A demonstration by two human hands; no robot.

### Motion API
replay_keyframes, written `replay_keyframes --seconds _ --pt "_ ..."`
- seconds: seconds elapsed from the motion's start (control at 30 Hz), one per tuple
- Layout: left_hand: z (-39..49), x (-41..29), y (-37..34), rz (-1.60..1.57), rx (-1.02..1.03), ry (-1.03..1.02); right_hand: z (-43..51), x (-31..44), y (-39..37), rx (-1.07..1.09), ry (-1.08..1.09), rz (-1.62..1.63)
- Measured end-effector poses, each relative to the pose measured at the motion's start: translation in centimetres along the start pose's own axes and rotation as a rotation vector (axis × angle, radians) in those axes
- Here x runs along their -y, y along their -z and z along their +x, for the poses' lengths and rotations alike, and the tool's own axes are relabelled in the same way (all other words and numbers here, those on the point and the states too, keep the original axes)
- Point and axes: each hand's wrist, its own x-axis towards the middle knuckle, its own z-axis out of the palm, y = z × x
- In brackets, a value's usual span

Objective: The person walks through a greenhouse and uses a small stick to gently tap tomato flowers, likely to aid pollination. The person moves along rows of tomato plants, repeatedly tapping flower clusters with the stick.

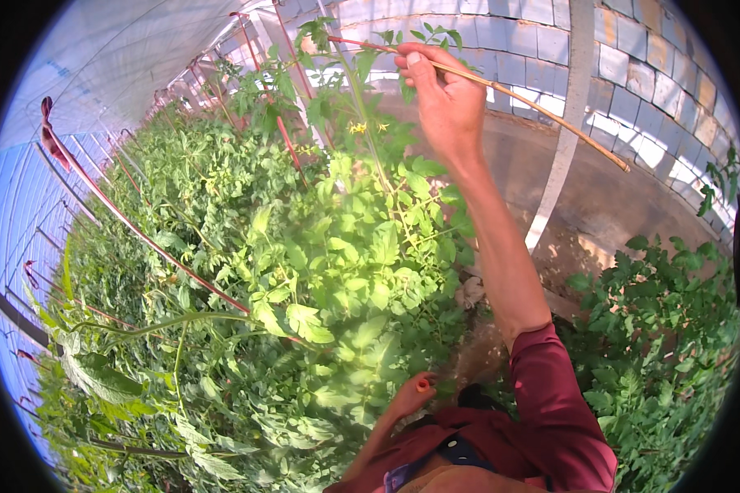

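Raised at the top, my right hand [447, 92] grips a thin wooden stick [549, 114], which slants down to the right. The stick's reddish far end [361, 42] reaches left to the top of a tomato plant [359, 98]. Yellow tomato flowers [357, 128] hang below and left of that hand. Low in front of my body, my left hand [416, 393] is closed around a small orange-red object [422, 385], whose kind I cannot tell. Tomato leaves [345, 277] fill the space between both hands.
Red strings or strips [154, 246] run up among the dense tomato plants [222, 185] on the left. A pale post [561, 154] stands before a block wall [641, 74] at the right. More tomato foliage [641, 333] grows at the lower right. Plastic sheeting [98, 55] hangs overhead.
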Motion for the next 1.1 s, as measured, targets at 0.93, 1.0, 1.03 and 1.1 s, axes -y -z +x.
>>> replay_keyframes --seconds 0.93,1.0,1.03,1.1 --pt "0.3 -4.0 2.3 0.057 -0.116 -0.134 -18.3 6.8 15.2 -0.312 -0.21 0.074" --pt "0.6 -5.8 2.8 0.044 -0.135 -0.116 -21.5 7.3 17.5 -0.192 -0.261 -0.085" --pt "0.9 -6.8 3.2 0.038 -0.136 -0.109 -22.9 7.9 17.9 -0.179 -0.312 -0.051" --pt "1.7 -7.6 3.6 0.138 -0.2 -0.133 -25.3 8.9 18.1 -0.088 -0.387 -0.083"
